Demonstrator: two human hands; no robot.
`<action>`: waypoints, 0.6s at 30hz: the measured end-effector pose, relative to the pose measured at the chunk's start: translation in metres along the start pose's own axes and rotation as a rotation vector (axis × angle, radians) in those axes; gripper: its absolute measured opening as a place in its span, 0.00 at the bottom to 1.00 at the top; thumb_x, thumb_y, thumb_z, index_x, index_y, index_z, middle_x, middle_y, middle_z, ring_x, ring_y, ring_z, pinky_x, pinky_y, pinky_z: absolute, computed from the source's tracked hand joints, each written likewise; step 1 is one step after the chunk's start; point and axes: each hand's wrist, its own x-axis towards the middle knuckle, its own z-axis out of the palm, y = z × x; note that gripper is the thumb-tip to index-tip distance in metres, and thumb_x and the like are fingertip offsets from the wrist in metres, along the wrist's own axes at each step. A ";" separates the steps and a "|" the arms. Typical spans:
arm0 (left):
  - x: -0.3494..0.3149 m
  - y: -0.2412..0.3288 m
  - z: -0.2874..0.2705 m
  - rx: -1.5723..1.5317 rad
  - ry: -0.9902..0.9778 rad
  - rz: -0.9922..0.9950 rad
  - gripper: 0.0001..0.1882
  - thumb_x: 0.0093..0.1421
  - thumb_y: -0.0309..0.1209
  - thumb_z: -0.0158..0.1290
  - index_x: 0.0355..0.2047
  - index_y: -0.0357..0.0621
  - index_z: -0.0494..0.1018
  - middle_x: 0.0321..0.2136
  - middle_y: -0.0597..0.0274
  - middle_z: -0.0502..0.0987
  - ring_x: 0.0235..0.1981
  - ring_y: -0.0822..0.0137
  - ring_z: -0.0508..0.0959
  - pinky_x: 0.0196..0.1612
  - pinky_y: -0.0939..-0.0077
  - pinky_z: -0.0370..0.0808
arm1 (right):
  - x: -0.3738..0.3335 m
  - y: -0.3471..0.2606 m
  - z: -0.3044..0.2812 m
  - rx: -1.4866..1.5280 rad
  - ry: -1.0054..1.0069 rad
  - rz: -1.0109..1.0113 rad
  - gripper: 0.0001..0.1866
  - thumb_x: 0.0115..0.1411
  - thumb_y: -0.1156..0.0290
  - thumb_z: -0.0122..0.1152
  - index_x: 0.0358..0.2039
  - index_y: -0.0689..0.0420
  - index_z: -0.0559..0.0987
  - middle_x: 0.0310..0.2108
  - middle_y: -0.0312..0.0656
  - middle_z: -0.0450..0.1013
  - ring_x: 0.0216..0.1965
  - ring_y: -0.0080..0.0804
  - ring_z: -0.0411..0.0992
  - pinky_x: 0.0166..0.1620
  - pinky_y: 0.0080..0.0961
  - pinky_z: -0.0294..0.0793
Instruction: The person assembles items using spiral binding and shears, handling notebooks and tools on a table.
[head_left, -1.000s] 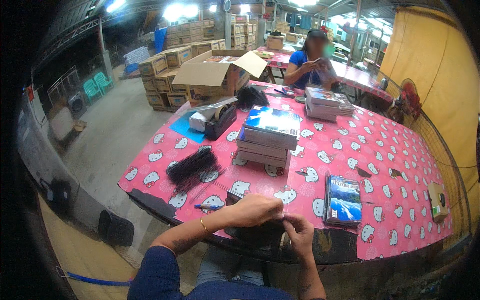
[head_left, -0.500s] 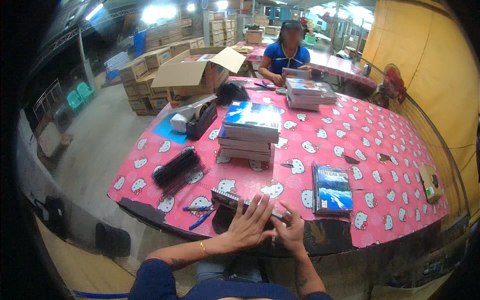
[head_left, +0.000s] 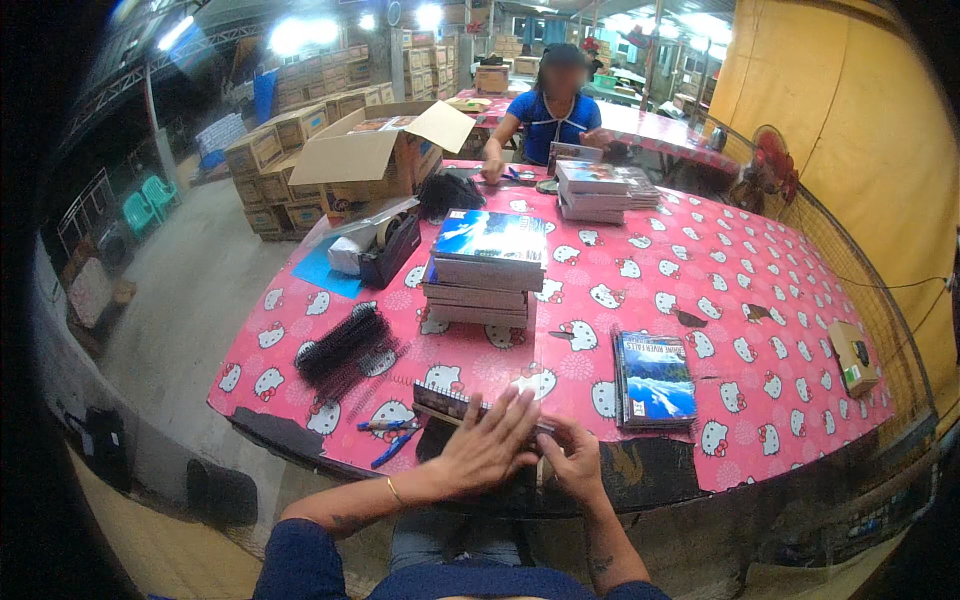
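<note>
A spiral-bound notebook point(head_left: 440, 402) stands tilted at the table's near edge, its black coil edge up. My left hand point(head_left: 490, 438) lies over it with fingers stretched out, pressing along the coil side. At the notebook's right end, my right hand point(head_left: 572, 460) grips the corner between thumb and fingers; the fingertips are partly hidden. Left of the notebook lie blue-handled pliers point(head_left: 395, 448). Beyond them is a pile of black spiral coils point(head_left: 345, 350). A stack of unbound books point(head_left: 485, 280) stands farther off, and bound notebooks point(head_left: 655, 380) lie stacked to my right.
A tape dispenser point(head_left: 390, 250) sits at the table's left side near an open carton point(head_left: 370, 160). Across the table a person in blue point(head_left: 550, 118) works beside more book stacks point(head_left: 592, 190). A small cardboard box point(head_left: 852, 358) is at the right edge, a red fan point(head_left: 770, 165) behind.
My view has shifted slightly. Both hands stay on the notebook, the left still flat across it. The person opposite has reached one hand down toward tools on the table.
</note>
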 end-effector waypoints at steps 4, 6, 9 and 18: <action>-0.023 0.022 0.014 -0.118 0.034 -0.060 0.44 0.67 0.59 0.39 0.69 0.34 0.51 0.72 0.43 0.47 0.74 0.49 0.40 0.70 0.41 0.26 | -0.002 -0.016 0.001 -0.105 -0.002 0.099 0.27 0.61 0.80 0.62 0.62 0.59 0.69 0.40 0.45 0.80 0.43 0.25 0.77 0.49 0.24 0.78; 0.009 0.012 -0.001 -0.130 0.051 -0.187 0.44 0.67 0.60 0.37 0.69 0.34 0.53 0.71 0.44 0.50 0.74 0.50 0.43 0.71 0.43 0.27 | -0.001 -0.016 -0.003 -0.173 -0.001 0.058 0.28 0.61 0.80 0.62 0.62 0.58 0.69 0.39 0.44 0.80 0.43 0.23 0.76 0.47 0.23 0.77; -0.010 0.021 0.006 -0.183 0.065 -0.080 0.45 0.67 0.60 0.37 0.69 0.32 0.50 0.71 0.42 0.47 0.74 0.50 0.41 0.71 0.44 0.26 | -0.004 -0.006 -0.005 -0.160 -0.019 0.079 0.29 0.61 0.81 0.62 0.63 0.58 0.68 0.39 0.45 0.80 0.43 0.23 0.76 0.46 0.23 0.77; -0.009 0.022 -0.004 -0.216 0.130 -0.045 0.46 0.67 0.62 0.35 0.69 0.34 0.51 0.71 0.43 0.49 0.74 0.49 0.41 0.70 0.41 0.26 | -0.003 -0.004 -0.002 -0.121 -0.020 0.034 0.27 0.62 0.78 0.62 0.62 0.57 0.69 0.42 0.52 0.80 0.48 0.33 0.79 0.48 0.28 0.78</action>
